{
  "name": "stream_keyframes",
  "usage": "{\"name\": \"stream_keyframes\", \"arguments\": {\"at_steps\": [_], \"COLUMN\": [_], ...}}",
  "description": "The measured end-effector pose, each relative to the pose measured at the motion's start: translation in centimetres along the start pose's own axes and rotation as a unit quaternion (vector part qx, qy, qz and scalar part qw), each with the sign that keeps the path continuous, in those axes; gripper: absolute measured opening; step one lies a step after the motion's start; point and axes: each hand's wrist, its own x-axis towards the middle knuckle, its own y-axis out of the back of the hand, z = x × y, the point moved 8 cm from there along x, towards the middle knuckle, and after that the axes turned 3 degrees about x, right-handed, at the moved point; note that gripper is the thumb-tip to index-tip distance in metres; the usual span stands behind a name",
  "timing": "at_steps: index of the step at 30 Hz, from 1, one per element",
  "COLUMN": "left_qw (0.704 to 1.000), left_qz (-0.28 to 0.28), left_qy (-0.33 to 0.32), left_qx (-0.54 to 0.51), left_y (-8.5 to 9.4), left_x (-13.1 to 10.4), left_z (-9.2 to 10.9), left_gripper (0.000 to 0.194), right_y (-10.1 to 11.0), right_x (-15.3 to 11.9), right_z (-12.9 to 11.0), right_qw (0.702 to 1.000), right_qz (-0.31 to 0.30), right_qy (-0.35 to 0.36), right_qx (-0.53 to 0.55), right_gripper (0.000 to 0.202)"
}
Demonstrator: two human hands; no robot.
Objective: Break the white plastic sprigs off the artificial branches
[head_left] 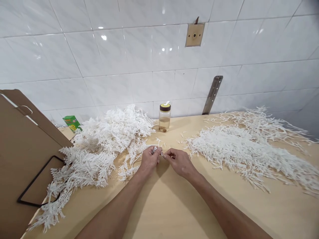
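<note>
Near the middle of the table, my left hand (150, 160) is closed around a small bunch of white branching plastic sprigs (155, 149), whose ends stick out past the fingers. Close beside it, my right hand (179, 161) pinches with thumb and forefinger at the tips of the bunch. Whatever tiny piece lies in that pinch is too small to make out. A big heap of white sprigs (112, 132) rises left of my hands. To the right spreads a flatter pile of white sprigs (239, 146). Small loose white bits (183, 135) lie just beyond my fingers.
A clear jar (164, 122) with a dark and yellow lid, part full of liquid, stands behind my hands. At left are a cardboard box (27, 159), a black wire frame (31, 184) and a green packet (71, 122). A metal bracket (212, 95) leans against the tiled wall (139, 49).
</note>
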Motion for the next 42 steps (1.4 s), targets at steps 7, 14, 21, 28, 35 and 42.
{"name": "stream_keyframes", "arguments": {"at_steps": [7, 14, 21, 28, 35, 42], "left_qw": [0.997, 0.996, 0.998, 0.999, 0.997, 0.994], "left_qz": [0.053, 0.000, -0.032, -0.020, 0.016, -0.017], "left_qy": [0.021, 0.027, 0.028, 0.020, 0.017, 0.037], "left_qx": [-0.041, -0.085, -0.042, -0.047, -0.078, -0.097], "left_y": [1.2, 0.8, -0.3, -0.2, 0.6, -0.1], "left_x": [0.6, 0.6, -0.1, -0.3, 0.3, 0.1], "left_z": [-0.6, -0.3, 0.0, 0.3, 0.2, 0.0], "left_gripper": [0.035, 0.039, 0.040, 0.042, 0.041, 0.039], "right_y": [-2.3, 1.9, 4.7, -1.1, -0.3, 4.6], "right_x": [-2.1, -0.2, 0.4, 0.1, -0.2, 0.8], "right_z": [-4.5, -1.0, 2.8, 0.0, -0.3, 2.0], "right_qw": [0.974, 0.995, 0.996, 0.994, 0.999, 0.985], "right_qz": [-0.090, 0.005, 0.061, -0.053, -0.013, 0.099], "right_qy": [0.205, 0.087, -0.069, 0.006, 0.002, -0.013], "right_qx": [-0.015, -0.054, -0.020, 0.099, 0.039, -0.142], "right_gripper": [0.018, 0.016, 0.030, 0.019, 0.017, 0.019]}}
